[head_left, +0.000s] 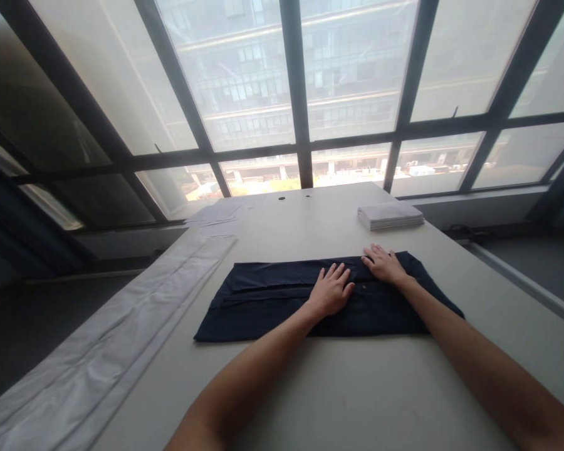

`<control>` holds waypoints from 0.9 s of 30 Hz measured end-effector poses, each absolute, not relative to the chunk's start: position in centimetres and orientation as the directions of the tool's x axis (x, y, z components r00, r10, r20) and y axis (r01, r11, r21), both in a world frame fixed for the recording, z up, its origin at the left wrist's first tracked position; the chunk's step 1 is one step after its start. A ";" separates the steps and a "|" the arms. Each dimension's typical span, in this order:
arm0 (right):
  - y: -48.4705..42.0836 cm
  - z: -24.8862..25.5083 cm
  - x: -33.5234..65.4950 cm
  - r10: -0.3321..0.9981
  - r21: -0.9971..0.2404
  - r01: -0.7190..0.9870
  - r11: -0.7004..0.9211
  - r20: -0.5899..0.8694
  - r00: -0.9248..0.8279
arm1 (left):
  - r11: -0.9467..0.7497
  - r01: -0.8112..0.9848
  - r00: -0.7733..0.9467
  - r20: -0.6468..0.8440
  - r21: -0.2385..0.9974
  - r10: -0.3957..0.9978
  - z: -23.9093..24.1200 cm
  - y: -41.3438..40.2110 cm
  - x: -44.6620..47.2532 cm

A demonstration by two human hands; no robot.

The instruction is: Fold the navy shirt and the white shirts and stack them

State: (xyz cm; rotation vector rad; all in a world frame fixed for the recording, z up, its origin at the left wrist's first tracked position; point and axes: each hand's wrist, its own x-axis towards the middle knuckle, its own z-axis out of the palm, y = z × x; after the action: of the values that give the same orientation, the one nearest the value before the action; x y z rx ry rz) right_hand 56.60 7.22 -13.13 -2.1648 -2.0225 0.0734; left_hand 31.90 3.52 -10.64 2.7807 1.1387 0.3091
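A dark navy garment (263, 300), folded into a long flat rectangle, lies across the middle of the white table (338, 388). My left hand (329, 290) rests flat on its middle with fingers stretched out. My right hand (383, 264) lies flat on the garment's upper right part, fingers spread, a short way from the left hand. Neither hand grips anything. A small button shows on the cloth between the two hands.
A stack of folded white cloth (390, 215) sits at the far right of the table. A long white fabric strip (122, 338) runs along the table's left edge. More white cloth (216, 214) lies at the far left. Large windows (291, 94) stand behind the table.
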 end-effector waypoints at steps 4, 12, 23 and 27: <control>6.8 -12.5 56.4 0.979 -0.158 0.983 -0.098 0.162 0.124 | -0.716 0.669 0.702 0.150 0.200 0.697 -10.6 3.4 31.9; 6.4 -12.4 56.5 0.974 -0.145 0.981 -0.129 0.165 0.152 | -0.710 0.673 0.696 0.148 0.209 0.703 -10.6 3.5 31.9; 6.5 -12.5 56.6 0.975 -0.161 0.978 -0.136 0.155 0.161 | -0.706 0.677 0.694 0.141 0.208 0.706 -10.4 3.4 31.9; 6.5 -12.5 56.5 0.974 -0.162 0.977 -0.138 0.155 0.164 | -0.710 0.673 0.696 0.148 0.206 0.703 -10.5 3.5 31.9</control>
State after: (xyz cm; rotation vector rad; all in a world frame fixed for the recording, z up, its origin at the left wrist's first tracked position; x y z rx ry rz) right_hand 56.54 6.55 -12.50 -2.2140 -1.8977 -0.0176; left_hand 31.92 3.50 -10.50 2.7668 1.1287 0.3260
